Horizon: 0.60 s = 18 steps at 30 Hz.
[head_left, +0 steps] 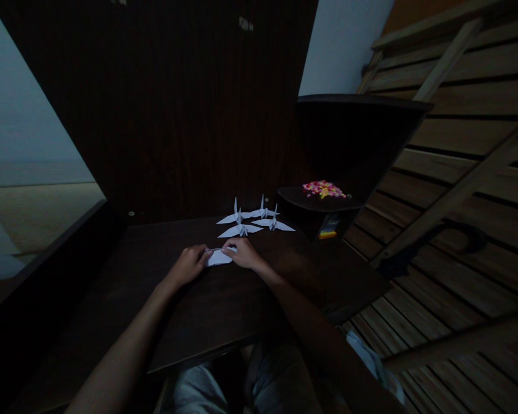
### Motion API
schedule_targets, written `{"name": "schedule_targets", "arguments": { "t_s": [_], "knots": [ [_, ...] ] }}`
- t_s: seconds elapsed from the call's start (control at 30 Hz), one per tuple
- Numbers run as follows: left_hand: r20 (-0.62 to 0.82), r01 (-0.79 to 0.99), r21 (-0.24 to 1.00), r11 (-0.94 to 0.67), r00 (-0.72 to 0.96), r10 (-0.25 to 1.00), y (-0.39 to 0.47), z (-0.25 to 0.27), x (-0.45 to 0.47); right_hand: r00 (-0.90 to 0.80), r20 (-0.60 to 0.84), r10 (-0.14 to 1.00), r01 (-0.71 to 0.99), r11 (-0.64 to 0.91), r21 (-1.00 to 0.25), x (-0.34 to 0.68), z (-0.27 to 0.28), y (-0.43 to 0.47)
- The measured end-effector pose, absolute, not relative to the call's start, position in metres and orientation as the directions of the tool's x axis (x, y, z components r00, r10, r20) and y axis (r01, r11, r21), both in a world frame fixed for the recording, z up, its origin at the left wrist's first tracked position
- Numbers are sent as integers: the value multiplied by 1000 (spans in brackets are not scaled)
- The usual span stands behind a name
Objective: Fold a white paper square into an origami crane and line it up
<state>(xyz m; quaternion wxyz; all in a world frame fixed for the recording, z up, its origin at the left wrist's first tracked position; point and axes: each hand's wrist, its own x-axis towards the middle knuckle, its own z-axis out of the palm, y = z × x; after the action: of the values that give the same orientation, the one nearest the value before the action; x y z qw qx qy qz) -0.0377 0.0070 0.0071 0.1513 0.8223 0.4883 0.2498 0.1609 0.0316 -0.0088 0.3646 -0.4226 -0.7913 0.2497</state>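
Observation:
A folded piece of white paper (pixel 218 257) lies low over the dark desk, stretched between my two hands. My left hand (pixel 190 263) pinches its left end, fingers closed along the edge. At the other end, my right hand (pixel 242 253) has its fingers closed on the paper's upper right part. Just beyond the hands stand several white paper cranes with wings spread; the nearest paper crane (pixel 240 230) is close behind my right hand. Another paper crane (pixel 274 223) sits to its right. Fine creases in the held paper are too dim to make out.
The dark wooden desk (pixel 147 299) has a tall back panel (pixel 190 115) and a raised left side (pixel 38 259). On a small corner shelf (pixel 293 199) at the right lies a pile of pink and yellow bits (pixel 323 188). A slatted wooden frame (pixel 449 190) stands farther right.

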Motion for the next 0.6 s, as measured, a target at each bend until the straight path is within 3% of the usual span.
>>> {"name": "schedule_targets", "arguments": {
  "t_s": [0.13, 0.23, 0.33, 0.6],
  "knots": [
    [338, 727, 423, -541, 427, 839, 15, -10, -37, -384, 276, 881, 605, 466, -646, 160, -15, 34],
    [377, 710, 391, -585, 456, 806, 21, -21, -37, -400, 330, 855, 666, 518, -537, 159, -20, 34],
    [385, 689, 410, -599, 465, 798, 24, -25, -38, -409, 409, 816, 677, 572, -464, 158, -24, 34],
    [399, 635, 457, -623, 479, 782, 26, -23, -39, -451, 405, 795, 693, 598, -402, 156, -24, 33]
  ]
}}
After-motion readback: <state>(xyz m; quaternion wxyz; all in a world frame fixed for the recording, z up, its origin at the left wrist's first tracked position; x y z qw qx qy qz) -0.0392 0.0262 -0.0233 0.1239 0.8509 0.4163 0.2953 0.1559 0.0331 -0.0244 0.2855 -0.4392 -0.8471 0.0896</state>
